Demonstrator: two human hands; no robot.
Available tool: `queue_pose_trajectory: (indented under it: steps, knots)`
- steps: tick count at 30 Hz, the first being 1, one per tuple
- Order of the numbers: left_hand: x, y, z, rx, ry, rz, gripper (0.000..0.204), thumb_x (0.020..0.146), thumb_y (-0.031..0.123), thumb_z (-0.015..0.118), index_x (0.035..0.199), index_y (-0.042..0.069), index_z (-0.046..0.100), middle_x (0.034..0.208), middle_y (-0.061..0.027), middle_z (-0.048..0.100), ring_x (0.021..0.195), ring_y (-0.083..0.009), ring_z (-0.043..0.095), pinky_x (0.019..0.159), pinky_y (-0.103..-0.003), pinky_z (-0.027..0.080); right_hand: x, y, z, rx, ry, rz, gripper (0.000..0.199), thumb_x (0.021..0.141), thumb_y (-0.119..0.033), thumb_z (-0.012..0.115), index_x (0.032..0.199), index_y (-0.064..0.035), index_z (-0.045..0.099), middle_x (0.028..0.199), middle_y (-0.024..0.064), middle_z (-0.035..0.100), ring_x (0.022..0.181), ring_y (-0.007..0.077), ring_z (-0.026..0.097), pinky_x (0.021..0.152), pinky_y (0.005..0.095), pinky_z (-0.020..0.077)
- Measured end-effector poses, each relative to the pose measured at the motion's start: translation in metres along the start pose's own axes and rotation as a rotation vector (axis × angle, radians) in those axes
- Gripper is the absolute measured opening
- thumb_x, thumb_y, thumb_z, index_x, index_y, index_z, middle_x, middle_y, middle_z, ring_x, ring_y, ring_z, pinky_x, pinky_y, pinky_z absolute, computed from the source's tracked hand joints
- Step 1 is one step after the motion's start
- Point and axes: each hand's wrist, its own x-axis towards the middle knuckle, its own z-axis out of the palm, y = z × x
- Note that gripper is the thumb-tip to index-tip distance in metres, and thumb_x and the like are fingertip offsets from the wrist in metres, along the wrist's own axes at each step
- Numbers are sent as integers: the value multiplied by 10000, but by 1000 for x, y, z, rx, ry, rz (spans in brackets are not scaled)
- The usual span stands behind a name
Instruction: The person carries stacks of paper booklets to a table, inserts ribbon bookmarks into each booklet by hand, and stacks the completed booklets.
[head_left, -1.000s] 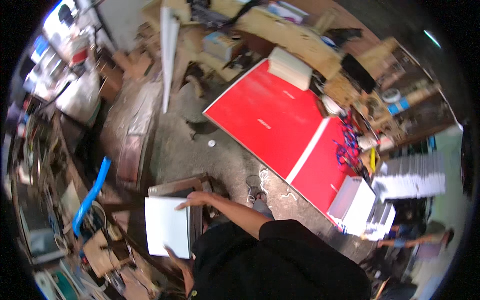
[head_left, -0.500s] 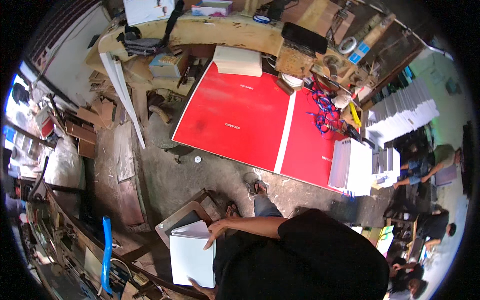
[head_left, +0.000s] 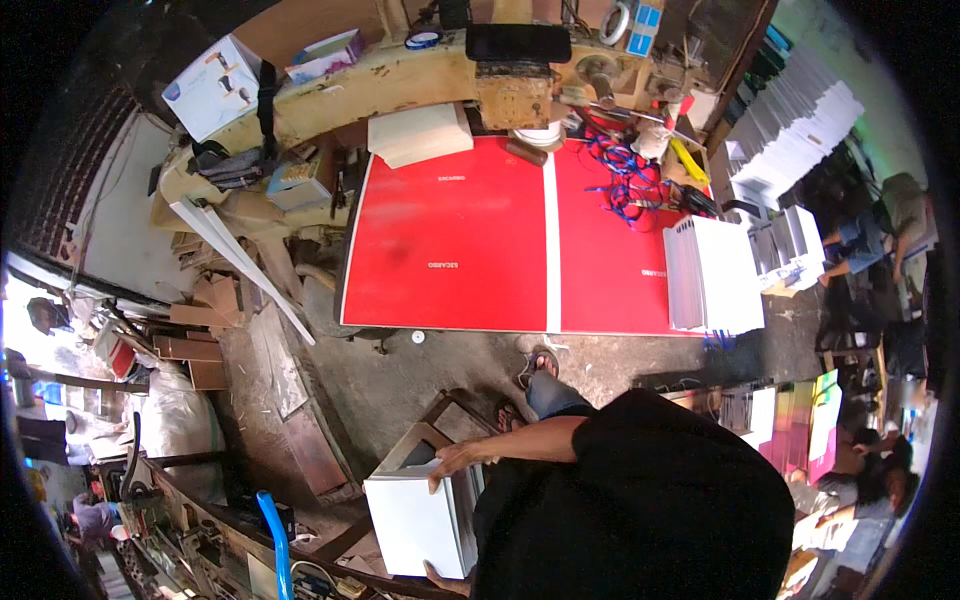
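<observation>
A thick stack of white sheets or thin booklets [head_left: 412,525] stands at the lower middle, with its layered edges showing on the right side. My right hand [head_left: 455,463] comes across from the upper side and grips the top corner of the stack, fingers bent over its edge. At the bottom edge, my left hand [head_left: 445,580] holds the lower end; its palm and most of its fingers are hidden. Just beyond the stack lies a brown box or frame [head_left: 428,440] with a dark inside.
A table with a red top [head_left: 440,290] spans the middle. It carries white stacks [head_left: 715,275], tangled blue and red cords [head_left: 625,170] and a cream paper pile [head_left: 420,135]. A blue tube [head_left: 272,535] rises at lower left. Other people [head_left: 880,470] are at the right.
The view has swung, shifting the table. The stack now shows its thick layered side and sits farther right in the picture. Both hands have stayed on it.
</observation>
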Motion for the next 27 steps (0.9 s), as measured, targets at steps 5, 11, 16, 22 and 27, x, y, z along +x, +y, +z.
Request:
queue_pose_trajectory:
  steps: [5, 11, 16, 22, 27]
  knots:
    - [29, 14, 31, 0, -272, -43, 734, 836, 448, 547, 1380, -19, 390, 1281, -225, 519, 1176, -355, 520, 967, -519, 439, -36, 10, -61, -82, 136, -94, 1359, 511, -584, 829, 1510, 29, 140, 1459, 301, 358, 1324, 365, 422, 1086, 389, 361]
    - [130, 82, 106, 468, -585, 235, 773, 788, 297, 687, 1381, -77, 362, 1298, -219, 504, 1151, -329, 557, 964, -448, 485, -156, -8, -126, -253, 354, -309, 1425, 384, -309, 951, 1506, -14, 124, 1436, 238, 398, 1331, 324, 409, 1031, 422, 440]
    - [159, 114, 297, 782, -995, 217, 867, 733, 285, 741, 1409, -56, 318, 1343, -209, 468, 1217, -323, 486, 1022, -435, 415, -245, 15, -165, -182, 705, -430, 1559, 357, -327, 982, 1531, -49, -5, 1569, 221, 165, 1453, 334, 187, 1190, 450, 191]
    - [196, 135, 474, 1024, -1446, 78, 991, 667, 271, 805, 1441, -31, 265, 1397, -196, 425, 1297, -316, 401, 1091, -420, 329, -278, 48, -185, -187, 1115, -823, 1519, 408, -267, 975, 1523, -35, -29, 1534, 207, 215, 1435, 335, 226, 1179, 458, 205]
    - [240, 85, 580, 1153, -1712, -133, 1101, 612, 259, 858, 1468, -11, 221, 1442, -186, 389, 1363, -311, 330, 1149, -406, 258, -276, 48, -185, -108, 1352, -605, 1401, 479, -207, 940, 1502, 9, 7, 1506, 237, 254, 1400, 358, 294, 1169, 425, 242]
